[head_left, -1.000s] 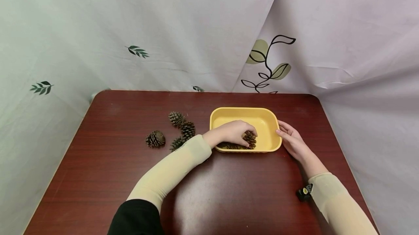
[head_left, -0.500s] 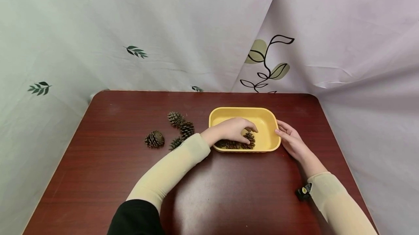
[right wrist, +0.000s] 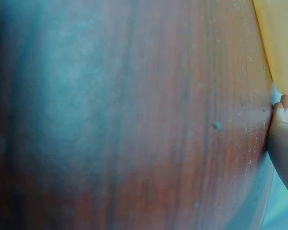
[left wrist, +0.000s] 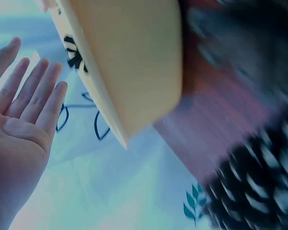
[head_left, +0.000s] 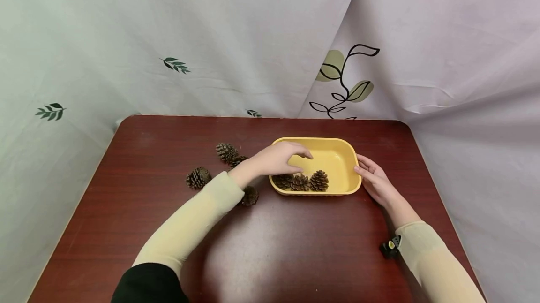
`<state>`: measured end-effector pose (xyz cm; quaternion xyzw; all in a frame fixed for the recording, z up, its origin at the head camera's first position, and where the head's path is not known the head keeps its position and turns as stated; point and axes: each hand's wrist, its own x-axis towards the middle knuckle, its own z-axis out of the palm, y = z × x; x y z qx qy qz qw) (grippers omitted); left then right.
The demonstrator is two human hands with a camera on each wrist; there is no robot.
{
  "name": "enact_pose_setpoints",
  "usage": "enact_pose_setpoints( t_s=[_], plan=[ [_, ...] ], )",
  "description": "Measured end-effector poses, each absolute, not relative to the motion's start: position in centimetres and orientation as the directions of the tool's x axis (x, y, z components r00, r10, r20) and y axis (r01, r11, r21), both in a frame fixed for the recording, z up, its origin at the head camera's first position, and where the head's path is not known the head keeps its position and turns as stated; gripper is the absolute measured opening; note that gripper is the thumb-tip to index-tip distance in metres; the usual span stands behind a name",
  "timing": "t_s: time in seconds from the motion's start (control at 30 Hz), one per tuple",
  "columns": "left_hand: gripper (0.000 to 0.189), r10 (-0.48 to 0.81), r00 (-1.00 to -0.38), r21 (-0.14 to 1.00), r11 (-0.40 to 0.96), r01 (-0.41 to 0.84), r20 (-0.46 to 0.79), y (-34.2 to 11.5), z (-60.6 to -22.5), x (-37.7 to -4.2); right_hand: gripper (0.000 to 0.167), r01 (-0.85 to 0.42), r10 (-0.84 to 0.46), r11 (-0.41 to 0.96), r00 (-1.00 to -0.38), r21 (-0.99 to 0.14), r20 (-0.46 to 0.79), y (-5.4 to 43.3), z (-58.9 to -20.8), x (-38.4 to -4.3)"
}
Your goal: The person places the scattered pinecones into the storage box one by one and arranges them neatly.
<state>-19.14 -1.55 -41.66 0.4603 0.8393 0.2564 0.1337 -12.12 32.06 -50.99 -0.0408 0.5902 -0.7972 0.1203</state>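
The left hand [head_left: 279,158] hangs over the left end of a yellow rectangular tray [head_left: 343,164], thumb and fingers spread apart with nothing between them. Below it, three brown pine cones [head_left: 319,180] lie along the tray's near side. At the tray's right end the right hand [head_left: 377,183] holds the rim, thumb over the edge and fingers along the outer wall. The right wrist view catches part of the right hand [right wrist: 284,132] beside the yellow wall [right wrist: 283,43]. In the left wrist view the open palm [left wrist: 24,129] shows to the left of the tray [left wrist: 134,57].
Left of the tray, several more pine cones stay on the dark red table [head_left: 270,246]: one alone [head_left: 198,178], others [head_left: 227,152] near the left forearm, and one [head_left: 250,196] just in front of the sleeve. A patterned white cloth [head_left: 236,35] hangs behind the table.
The left hand has let go of a pine cone, which stays in the tray, and has drawn up and to the left. The right hand keeps its place at the rim.
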Motion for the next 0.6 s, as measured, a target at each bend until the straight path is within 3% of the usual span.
enact_pose_setpoints(
  t_s=[0.2, 0.6],
  plan=[
    [0.039, 0.790, -0.613, 0.539, 0.502, 0.676, 0.033, -5.4, -41.2, -18.5, 0.039, 0.154, -0.246, -0.273, -0.965, -0.950, -0.085, 32.1, -50.9, -12.2],
    [0.038, 0.706, -0.701, 0.518, 0.562, 0.644, 0.106, -13.6, -39.8, -17.7, 0.038, 0.169, -0.242, -0.266, -0.965, -0.949, -0.104, 32.2, -51.0, -12.2]
  ],
)
